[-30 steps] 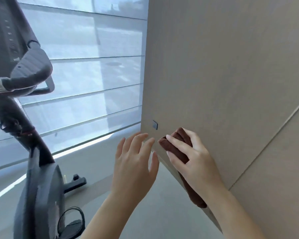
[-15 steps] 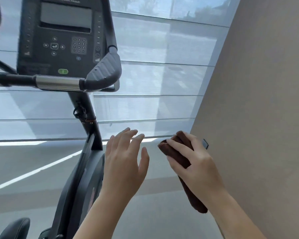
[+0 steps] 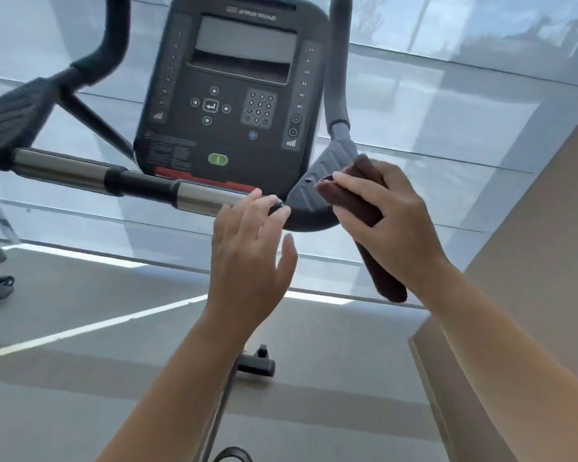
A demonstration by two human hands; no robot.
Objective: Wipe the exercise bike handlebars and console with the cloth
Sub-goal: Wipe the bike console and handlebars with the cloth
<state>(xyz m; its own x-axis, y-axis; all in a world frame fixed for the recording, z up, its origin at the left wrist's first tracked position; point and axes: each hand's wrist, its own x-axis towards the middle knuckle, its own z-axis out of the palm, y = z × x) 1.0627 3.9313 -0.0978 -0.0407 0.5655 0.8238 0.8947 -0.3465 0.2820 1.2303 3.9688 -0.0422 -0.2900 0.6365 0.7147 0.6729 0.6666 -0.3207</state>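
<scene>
My right hand [image 3: 391, 225] has its fingers wrapped tight around the folded brown cloth [image 3: 364, 208], and the cloth's top end sits right at the grey pad on the right end of the handlebar [image 3: 317, 181], just below the console [image 3: 237, 95]. My left hand [image 3: 247, 258] is empty with its fingers spread, fingertips at the shiny metal bar [image 3: 207, 201] beside that pad. I think the cloth's loose tail could flop about, or I could bump the green button [image 3: 218, 159] on the console by mistake.
</scene>
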